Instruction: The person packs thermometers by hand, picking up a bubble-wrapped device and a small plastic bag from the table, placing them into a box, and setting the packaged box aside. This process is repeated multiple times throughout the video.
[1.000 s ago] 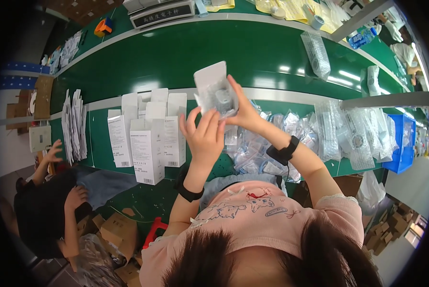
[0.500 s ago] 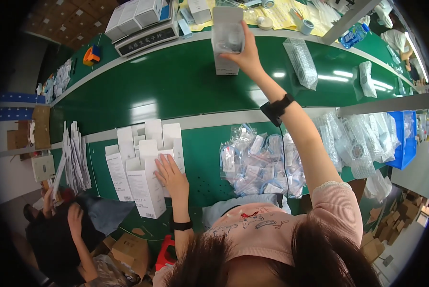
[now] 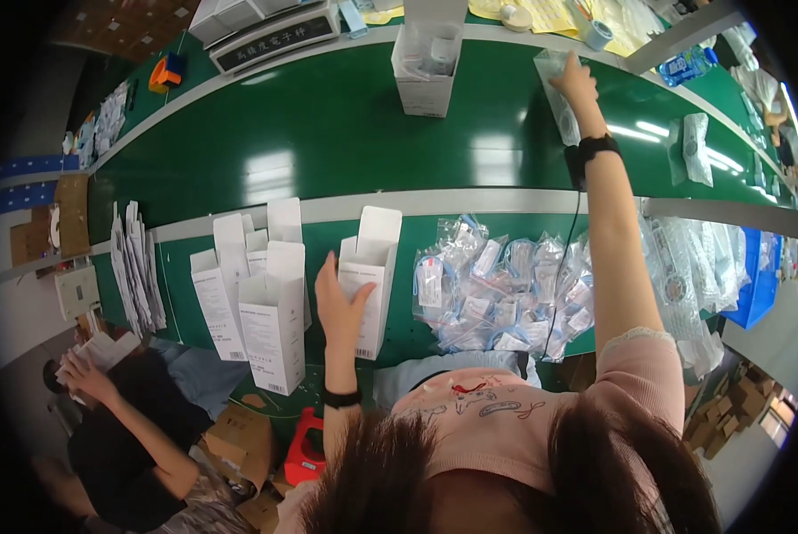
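Starting at your left, a row of flat white cartons [image 3: 135, 280] stands on the near green bench, and next along is a cluster of upright white boxes [image 3: 273, 343] with their flaps raised. Your left hand [image 3: 341, 307] is just right of that cluster, fingers extended and thumb spread well apart from them, against the left side of a single open box [image 3: 374, 298]; it is not closed around anything. Farther out, on the strip beyond the pale ledge, another open box [image 3: 424, 96] stands upright with something clear-wrapped inside. Nearer you, to the right, is a heap of bagged items [image 3: 506, 289]. Your right hand [image 3: 577, 82] reaches out to the bubble-wrap sleeve [image 3: 562, 111], which lies to the right of the far box, its long axis running mostly away from you with the far end leaning left. That hand is much the nearer one, over the sleeve's far half with fingers bent; from this angle you cannot tell whether they grip it. At your far right, more bubble-wrapped packs [image 3: 675, 267] lie beside a blue crate [image 3: 757, 289].
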A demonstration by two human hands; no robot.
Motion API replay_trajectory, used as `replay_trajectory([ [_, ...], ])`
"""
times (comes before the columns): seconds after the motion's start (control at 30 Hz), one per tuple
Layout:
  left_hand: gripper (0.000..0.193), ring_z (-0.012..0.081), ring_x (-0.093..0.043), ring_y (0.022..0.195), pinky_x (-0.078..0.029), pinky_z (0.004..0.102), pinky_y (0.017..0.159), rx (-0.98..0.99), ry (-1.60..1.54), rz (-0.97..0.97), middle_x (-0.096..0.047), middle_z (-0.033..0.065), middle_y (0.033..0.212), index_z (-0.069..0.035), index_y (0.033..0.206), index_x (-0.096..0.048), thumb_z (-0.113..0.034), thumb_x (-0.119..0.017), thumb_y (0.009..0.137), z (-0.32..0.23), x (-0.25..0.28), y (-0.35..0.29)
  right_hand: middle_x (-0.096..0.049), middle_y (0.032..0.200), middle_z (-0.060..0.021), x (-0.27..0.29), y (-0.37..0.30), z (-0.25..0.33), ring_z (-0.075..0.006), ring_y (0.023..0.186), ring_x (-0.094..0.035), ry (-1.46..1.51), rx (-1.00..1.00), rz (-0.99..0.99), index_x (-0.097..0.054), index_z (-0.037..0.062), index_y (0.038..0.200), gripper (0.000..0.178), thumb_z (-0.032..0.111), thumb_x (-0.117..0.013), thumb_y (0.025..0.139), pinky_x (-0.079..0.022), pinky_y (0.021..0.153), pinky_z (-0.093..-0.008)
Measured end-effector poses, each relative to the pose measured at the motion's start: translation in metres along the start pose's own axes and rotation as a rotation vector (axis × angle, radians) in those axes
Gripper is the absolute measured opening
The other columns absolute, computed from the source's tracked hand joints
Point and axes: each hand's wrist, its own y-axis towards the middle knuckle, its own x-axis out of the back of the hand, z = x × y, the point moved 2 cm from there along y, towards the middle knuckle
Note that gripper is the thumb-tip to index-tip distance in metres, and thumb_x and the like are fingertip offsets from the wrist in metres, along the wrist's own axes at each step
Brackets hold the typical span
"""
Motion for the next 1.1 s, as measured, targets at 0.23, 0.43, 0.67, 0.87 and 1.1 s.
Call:
replay_trajectory([
  [0.23, 0.064, 0.0263, -0.042, 0.111, -0.038, 0.0359, 0.088, 0.128, -0.690, 0.369, -0.043, 0.0166, 0.120, -0.002, 0.128, -0.030, -0.010, -0.062, 0.074, 0.009, -0.001, 0.017, -0.052, 0.107, -0.0156, -0.008, -0.025, -0.021, -0.0282, 0.089, -0.056, 0.580, 0.366, 0.361, -0.018, 0.0232, 0.136, 0.081, 0.019, -0.064, 0.069, -0.047, 0.077, -0.0346],
  [0.43, 0.072, 0.0242, -0.046, 0.106, -0.041, 0.0329, 0.085, -0.164, -1.000, 0.106, -0.040, 0.0157, 0.121, -0.003, 0.126, -0.029, -0.012, -0.069, 0.066, -0.053, 0.030, 0.001, -0.054, 0.099, -0.0081, 0.111, -0.152, 0.010, -0.0214, 0.086, -0.058, 1.709, 0.397, 0.401, -0.030, 0.0113, 0.128, 0.060, 0.008, -0.059, 0.075, -0.049, 0.074, -0.0334],
  [0.67, 0.079, 0.0274, -0.047, 0.105, -0.044, 0.0340, 0.080, -0.525, -0.358, 0.083, -0.041, 0.0182, 0.117, -0.004, 0.121, -0.028, -0.015, -0.075, 0.059, -0.116, 0.041, -0.015, -0.052, 0.102, -0.0072, 0.180, -0.260, 0.057, -0.0176, 0.088, -0.056, 2.407, 0.061, 0.408, -0.037, 0.0033, 0.116, 0.044, 0.008, -0.059, 0.079, -0.048, 0.074, -0.0301],
  [0.87, 0.080, 0.0317, -0.051, 0.100, -0.046, 0.0372, 0.075, -0.321, -0.684, 0.029, -0.045, 0.0195, 0.111, -0.001, 0.118, -0.029, -0.018, -0.078, 0.057, -0.120, 0.034, -0.029, -0.051, 0.097, -0.0077, 0.185, -0.280, 0.063, -0.0154, 0.084, -0.055, 2.185, 0.154, -0.032, -0.034, 0.0030, 0.112, 0.045, 0.007, -0.062, 0.077, -0.046, 0.072, -0.0276],
  [1.1, 0.073, 0.0295, -0.055, 0.089, -0.046, 0.0387, 0.071, -0.536, -0.270, -0.263, -0.049, 0.0178, 0.103, -0.003, 0.110, -0.032, -0.020, -0.080, 0.057, -0.113, 0.031, -0.044, -0.049, 0.095, -0.0086, 0.200, -0.297, 0.050, -0.0170, 0.085, -0.052, 1.568, 0.559, -0.395, -0.037, 0.0004, 0.109, 0.050, 0.014, -0.069, 0.073, -0.043, 0.074, -0.0279],
])
